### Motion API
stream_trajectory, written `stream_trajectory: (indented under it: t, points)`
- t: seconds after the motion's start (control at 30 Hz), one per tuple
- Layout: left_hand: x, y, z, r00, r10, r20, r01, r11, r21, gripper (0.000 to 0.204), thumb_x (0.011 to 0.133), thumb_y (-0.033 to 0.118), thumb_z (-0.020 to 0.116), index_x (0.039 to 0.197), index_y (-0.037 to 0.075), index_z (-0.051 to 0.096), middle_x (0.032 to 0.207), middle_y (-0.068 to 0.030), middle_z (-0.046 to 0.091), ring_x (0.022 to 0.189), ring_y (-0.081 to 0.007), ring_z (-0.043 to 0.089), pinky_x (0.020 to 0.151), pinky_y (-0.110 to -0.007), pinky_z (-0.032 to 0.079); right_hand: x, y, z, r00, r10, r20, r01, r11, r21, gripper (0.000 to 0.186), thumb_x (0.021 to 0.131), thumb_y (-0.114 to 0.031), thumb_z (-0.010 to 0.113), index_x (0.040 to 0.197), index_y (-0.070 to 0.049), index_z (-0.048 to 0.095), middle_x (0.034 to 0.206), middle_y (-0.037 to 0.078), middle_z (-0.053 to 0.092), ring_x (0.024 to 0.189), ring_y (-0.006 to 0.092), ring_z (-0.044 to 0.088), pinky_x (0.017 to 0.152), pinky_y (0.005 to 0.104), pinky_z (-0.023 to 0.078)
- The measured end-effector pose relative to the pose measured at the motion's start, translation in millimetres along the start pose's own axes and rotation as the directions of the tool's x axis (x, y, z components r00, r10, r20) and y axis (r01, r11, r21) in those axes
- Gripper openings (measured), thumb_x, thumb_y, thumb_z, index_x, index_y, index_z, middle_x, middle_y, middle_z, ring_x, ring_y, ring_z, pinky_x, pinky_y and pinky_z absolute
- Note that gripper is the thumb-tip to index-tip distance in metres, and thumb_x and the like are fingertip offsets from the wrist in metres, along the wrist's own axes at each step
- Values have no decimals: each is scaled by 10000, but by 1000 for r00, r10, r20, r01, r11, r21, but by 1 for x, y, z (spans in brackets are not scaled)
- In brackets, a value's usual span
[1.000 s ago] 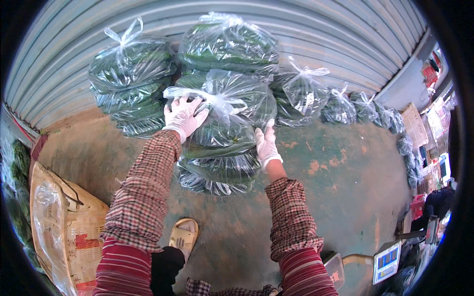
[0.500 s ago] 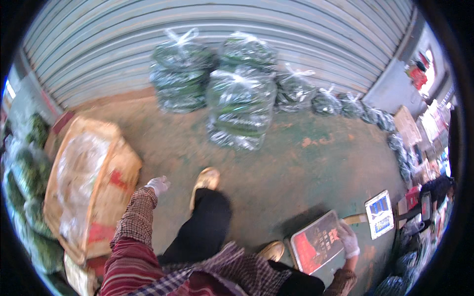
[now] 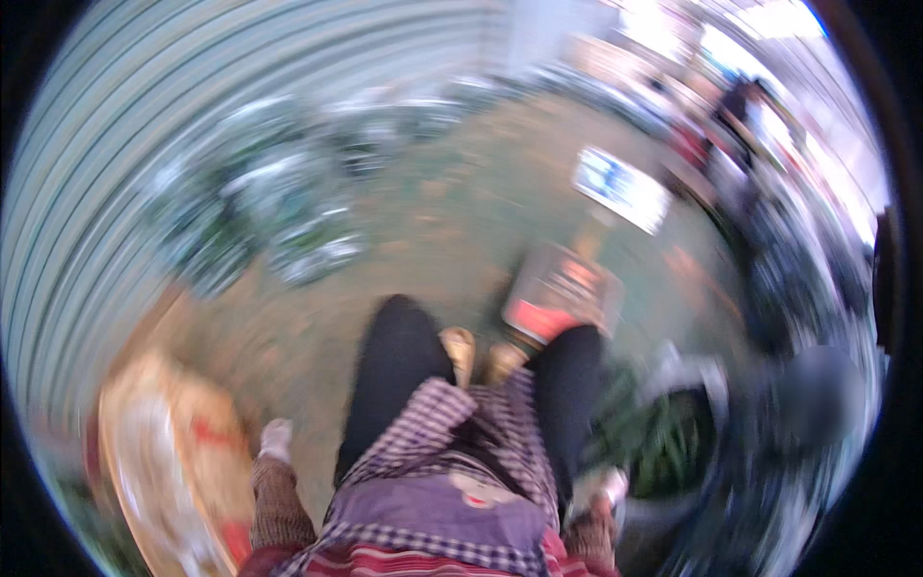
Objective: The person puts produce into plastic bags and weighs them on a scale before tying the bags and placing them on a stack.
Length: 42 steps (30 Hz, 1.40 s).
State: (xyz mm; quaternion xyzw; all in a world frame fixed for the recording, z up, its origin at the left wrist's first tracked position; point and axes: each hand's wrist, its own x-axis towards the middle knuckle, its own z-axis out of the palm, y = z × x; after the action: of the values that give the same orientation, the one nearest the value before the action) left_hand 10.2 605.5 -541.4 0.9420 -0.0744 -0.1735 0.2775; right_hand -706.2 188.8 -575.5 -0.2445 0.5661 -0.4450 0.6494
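The whole picture is smeared by motion. My left hand (image 3: 276, 439), in a white glove, hangs beside a light brown box (image 3: 216, 433) with red marks and clear plastic inside; no hold on the box shows. My right hand (image 3: 611, 484), also gloved in white, is low at my right, beside a container of green vegetables (image 3: 673, 438) with pale plastic around its rim. Blur hides whether its fingers touch anything. A platform scale (image 3: 548, 293) stands on the floor ahead of my right knee, its bright display (image 3: 623, 188) beyond it.
Clear bags of green vegetables (image 3: 288, 207) stand along a corrugated shutter (image 3: 221, 58) at the left and far side. More blurred bags (image 3: 788, 279) crowd the right. Another person (image 3: 740, 106) is at the far right, near stacked goods.
My view has swung to the right, so the bags and scale appear further left. My right hand has left the scale's platform and come back to the vegetable container. My left hand remains near the box.
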Motion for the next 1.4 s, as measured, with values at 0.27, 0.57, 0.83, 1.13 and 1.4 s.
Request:
stream_trajectory:
  t: [0.27,0.57,0.83,1.13,1.4]
  points:
    - [136,343,-57,627,758,181,-614,623,-483,238,930,276,546,1066,90,608,835,42,576,679,-28,475,584,-166,377,-256,-2,52,358,-571,-739,-739,311,-598,779,783,-334,630,1397,-5,282,1399,234,357,1305,337,341,1062,414,307]
    - [63,480,-42,294,861,415,-647,499,-576,345,968,247,476,1216,14,533,1125,-85,573,1022,-179,561,910,-307,441,-398,117,41,80,-423,-903,-726,596,-343,847,726,-370,688,1378,5,300,1424,236,310,1323,373,284,1088,454,228]
    - [-49,566,-14,73,912,404,-606,362,-708,349,975,226,464,1226,-7,526,1152,-69,555,1023,-158,555,935,-300,431,-432,103,1,100,-229,-968,-775,592,-220,337,749,-232,647,1019,-36,597,925,176,602,892,355,574,763,439,460]
    - [-316,581,17,-424,803,419,-507,173,-845,345,971,184,454,1230,-34,525,1150,-99,586,1035,-184,569,943,-318,424,-429,22,46,247,-251,-936,583,810,-64,26,840,-29,627,815,-23,623,721,-36,579,665,63,526,629,223,427]
    - [-532,458,43,-993,107,45,-89,-465,-881,765,698,352,744,1352,116,428,1358,-178,441,1276,-323,403,1058,-391,303,-458,-66,113,365,-352,-862,830,543,129,151,851,-40,623,712,-56,566,659,-73,475,586,18,402,517,174,324]
